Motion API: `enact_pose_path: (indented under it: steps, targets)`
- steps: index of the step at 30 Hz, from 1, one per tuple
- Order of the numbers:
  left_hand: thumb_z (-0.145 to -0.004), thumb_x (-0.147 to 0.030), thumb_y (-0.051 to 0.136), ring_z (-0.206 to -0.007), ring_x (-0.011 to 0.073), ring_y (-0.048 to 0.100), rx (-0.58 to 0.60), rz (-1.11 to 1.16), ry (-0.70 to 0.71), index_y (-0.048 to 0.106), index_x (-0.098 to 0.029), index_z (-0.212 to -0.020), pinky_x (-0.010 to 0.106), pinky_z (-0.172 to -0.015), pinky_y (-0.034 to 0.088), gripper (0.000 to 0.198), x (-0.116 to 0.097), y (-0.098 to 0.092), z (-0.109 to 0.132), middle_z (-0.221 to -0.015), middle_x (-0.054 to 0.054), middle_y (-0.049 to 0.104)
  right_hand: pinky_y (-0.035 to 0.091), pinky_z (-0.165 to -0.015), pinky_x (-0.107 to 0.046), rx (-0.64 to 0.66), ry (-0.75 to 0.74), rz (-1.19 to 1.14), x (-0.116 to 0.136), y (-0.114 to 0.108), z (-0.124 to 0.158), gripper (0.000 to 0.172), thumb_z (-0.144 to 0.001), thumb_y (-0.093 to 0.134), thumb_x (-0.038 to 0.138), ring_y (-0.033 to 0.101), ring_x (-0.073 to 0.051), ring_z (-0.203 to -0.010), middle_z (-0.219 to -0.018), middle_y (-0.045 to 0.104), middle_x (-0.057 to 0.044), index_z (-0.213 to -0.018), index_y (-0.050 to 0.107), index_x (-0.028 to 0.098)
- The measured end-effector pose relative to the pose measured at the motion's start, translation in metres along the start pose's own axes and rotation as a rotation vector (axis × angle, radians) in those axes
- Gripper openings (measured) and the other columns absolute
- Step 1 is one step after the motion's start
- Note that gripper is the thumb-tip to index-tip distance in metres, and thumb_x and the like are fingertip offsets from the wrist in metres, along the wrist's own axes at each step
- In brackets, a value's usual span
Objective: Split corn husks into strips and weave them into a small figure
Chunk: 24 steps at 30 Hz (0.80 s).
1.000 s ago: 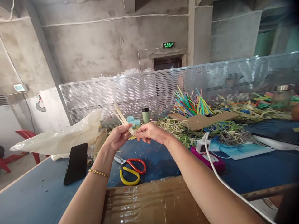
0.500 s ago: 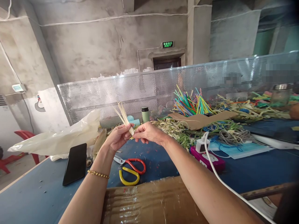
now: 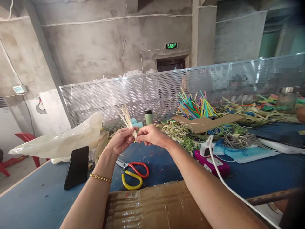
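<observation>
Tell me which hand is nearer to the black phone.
Left. The left hand, holding pale strips, is to the right of the black phone and farther forward; the right hand is farther right, on the far side of the left hand from the phone.

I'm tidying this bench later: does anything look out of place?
The blue face mask looks out of place: something to wear, it lies on the table beside tangled strands and the magenta socket block.
</observation>
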State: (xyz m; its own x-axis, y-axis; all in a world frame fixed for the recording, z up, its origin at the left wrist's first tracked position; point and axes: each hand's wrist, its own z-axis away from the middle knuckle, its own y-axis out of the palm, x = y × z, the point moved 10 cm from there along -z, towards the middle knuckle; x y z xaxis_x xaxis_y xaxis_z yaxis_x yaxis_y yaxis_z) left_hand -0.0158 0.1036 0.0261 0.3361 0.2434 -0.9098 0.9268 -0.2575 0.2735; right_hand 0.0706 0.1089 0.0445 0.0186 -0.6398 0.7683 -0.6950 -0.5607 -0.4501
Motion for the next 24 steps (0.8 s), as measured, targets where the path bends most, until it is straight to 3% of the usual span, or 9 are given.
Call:
enact_pose_path:
  steps: [5, 11, 14, 24]
  targets:
    - [-0.08, -0.024, 0.068, -0.045, 0.0054, 0.04, -0.017, -0.015, -0.004, 0.068, -0.006, -0.089, 0.018, -0.05, 0.038, 0.02, 0.001, -0.002, 0.0, -0.048, -0.003, 0.045, 0.036, -0.039, -0.017, 0.014, -0.004, 0.014, 0.001, 0.001, 0.001, 0.031, -0.074, 0.071, 0.042, 0.049, -0.004, -0.044, -0.065, 0.063, -0.001, -0.074, 0.065, 0.011]
    - [-0.075, -0.025, 0.073, -0.044, 0.0043, 0.041, -0.082, -0.083, 0.041, 0.07, -0.005, -0.083, 0.016, -0.045, 0.032, 0.022, -0.005, -0.004, 0.001, -0.046, -0.002, 0.048, 0.039, -0.037, -0.018, 0.095, 0.14, 0.048, -0.01, -0.002, 0.006, 0.045, -0.076, 0.067, 0.055, 0.054, -0.007, -0.046, -0.069, 0.068, -0.006, -0.072, 0.066, 0.011]
    - [-0.072, -0.025, 0.076, -0.044, 0.0044, 0.042, -0.075, -0.09, 0.048, 0.071, -0.005, -0.082, 0.017, -0.046, 0.033, 0.023, -0.004, 0.001, 0.001, -0.049, -0.001, 0.05, 0.04, -0.037, -0.019, 0.058, 0.165, 0.021, -0.011, -0.005, 0.007, 0.05, -0.079, 0.061, 0.06, 0.056, -0.008, -0.048, -0.075, 0.069, -0.008, -0.078, 0.067, 0.01]
    - [-0.071, -0.025, 0.077, -0.046, 0.0051, 0.043, -0.08, -0.098, -0.003, 0.072, -0.002, -0.083, 0.019, -0.047, 0.034, 0.026, 0.012, -0.002, -0.005, -0.054, 0.003, 0.056, 0.037, -0.037, -0.016, 0.022, 0.166, -0.03, -0.023, 0.0, 0.002, 0.037, -0.071, 0.073, 0.046, 0.052, -0.005, -0.042, -0.058, 0.063, -0.002, -0.064, 0.064, 0.01]
